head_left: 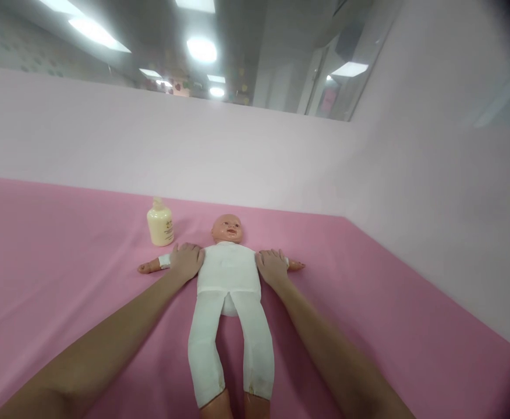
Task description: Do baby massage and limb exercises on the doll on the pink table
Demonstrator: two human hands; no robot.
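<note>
A baby doll [229, 270] with a white cloth body lies on its back, head away from me, arms stretched out to both sides. My left hand [187, 260] rests flat over the doll's arm on the left, near its shoulder, fingers extended. On the other side my right hand [273, 266] lies flat over the doll's other arm, its fingers also stretched out. The doll's hands show beyond mine, and its feet are cut off by the lower edge of the view. Beyond my left hand stands a pale yellow pump bottle [160, 224], upright and touched by neither hand.
The doll and bottle are on a pink padded surface [84, 244] with some creases. A white wall [172, 151] runs along its back and another white wall [434, 192] along the right. Above the back wall, a glass pane [276, 64] shows ceiling lights.
</note>
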